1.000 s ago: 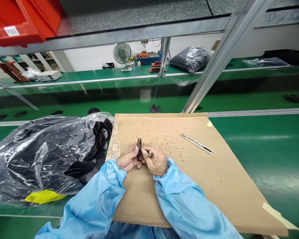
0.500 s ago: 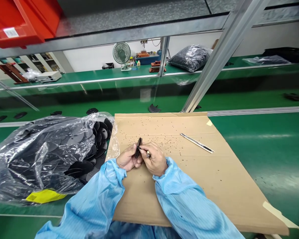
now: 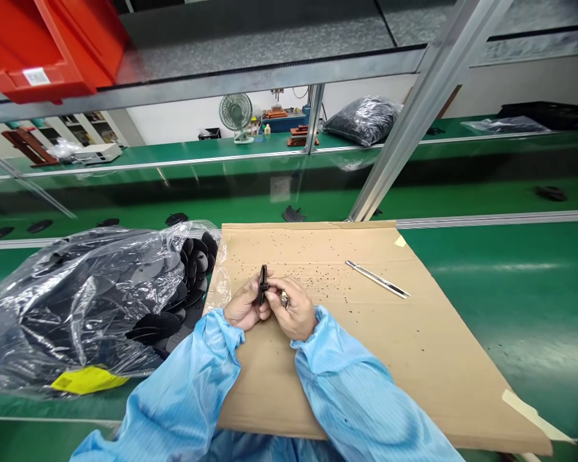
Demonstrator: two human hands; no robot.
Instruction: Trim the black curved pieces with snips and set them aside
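Note:
My left hand [image 3: 245, 307] is closed round a flat black plastic part [image 3: 262, 285], held upright and seen nearly edge-on. Close against its right side, my right hand [image 3: 293, 309] is closed with thumb and forefinger pinched at the part. A small tool with a shiny rounded end [image 3: 284, 299] pokes out of the right fist; the rest of it is hidden by the fingers. Both hands are above a cardboard sheet [image 3: 366, 359] sprinkled with tiny black scraps [image 3: 318, 277]. On the sheet to the right lies a slim utility knife [image 3: 377, 279].
At left, a clear plastic bag [image 3: 77, 282] full of black discs [image 3: 192, 263] lies open towards the cardboard. A slanting metal post [image 3: 404, 115] and a shelf with a red bin [image 3: 62, 51] stand ahead. Loose black parts [image 3: 293, 214] rest on the green surface beyond.
The black part has turned from a tilt to nearly upright and shifted slightly left. My right hand has moved a little left with it. The view has tilted slightly upward.

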